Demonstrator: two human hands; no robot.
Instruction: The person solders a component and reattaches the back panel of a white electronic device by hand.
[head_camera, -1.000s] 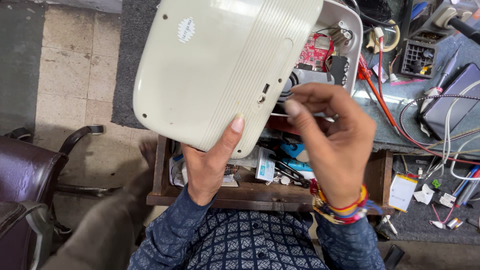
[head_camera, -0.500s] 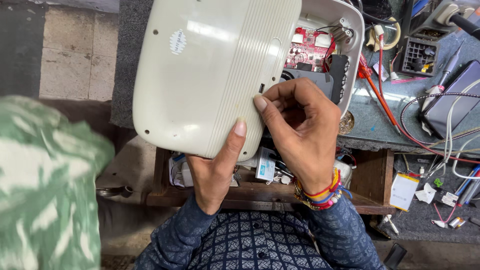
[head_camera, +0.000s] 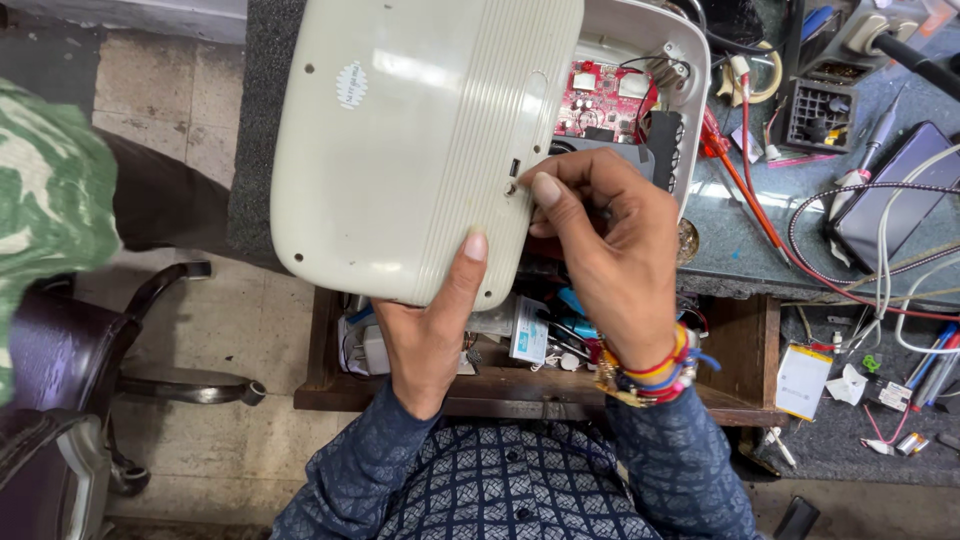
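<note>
Hid much of its own inside: cream plastic cover (head_camera: 400, 150) masked all but a strip of the red circuit board (head_camera: 600, 95) at far right, top edge cut off by the frame. Ran its long axis near to far, ribbed band along the right side, held up over the grey work mat (head_camera: 262, 120) and the open wooden drawer (head_camera: 520, 385). Bore a small oval embossed badge (head_camera: 351, 85) on the left part. Left hand (head_camera: 425, 320) gripped the near edge from below, thumb pressed on the shell. Right hand (head_camera: 600, 255) curled, fingertip on a small button (head_camera: 510, 187) at the ribbed edge. Blurred green patterned sleeve (head_camera: 50, 200) at far left.
</note>
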